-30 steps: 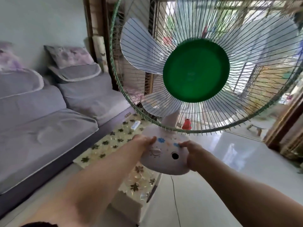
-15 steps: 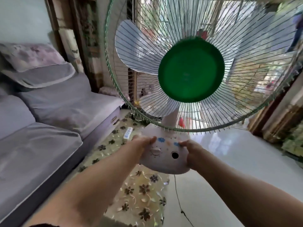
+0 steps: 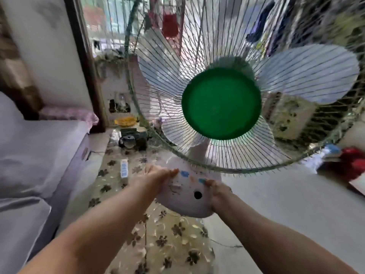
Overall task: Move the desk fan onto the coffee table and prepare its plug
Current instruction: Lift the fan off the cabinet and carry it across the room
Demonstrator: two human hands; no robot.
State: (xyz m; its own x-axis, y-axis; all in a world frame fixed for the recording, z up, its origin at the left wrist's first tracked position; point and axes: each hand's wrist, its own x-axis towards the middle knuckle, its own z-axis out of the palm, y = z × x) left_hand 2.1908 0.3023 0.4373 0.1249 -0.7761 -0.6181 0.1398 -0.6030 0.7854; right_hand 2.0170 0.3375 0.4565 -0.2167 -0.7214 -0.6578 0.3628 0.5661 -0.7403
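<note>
The desk fan (image 3: 221,103) has a green hub, pale blades and a wire cage, on a white base (image 3: 185,194) with coloured buttons. I hold it in the air by the base. My left hand (image 3: 156,177) grips the base's left side and my right hand (image 3: 219,192) grips its right side. Below lies the coffee table (image 3: 169,238) under a floral cloth; the base hangs over it. A thin dark cord (image 3: 227,245) trails on the floor to the right. The plug is out of sight.
A grey sofa (image 3: 39,155) runs along the left, close to the table. A white remote (image 3: 124,171) and a dark kettle-like object (image 3: 130,142) lie on the table's far part. Red items (image 3: 353,165) sit on the pale floor at right.
The view has swung right and forward along the table. The fan, still held in both hands, now hangs over the table's middle, and the far end with the kettle has come into sight.
</note>
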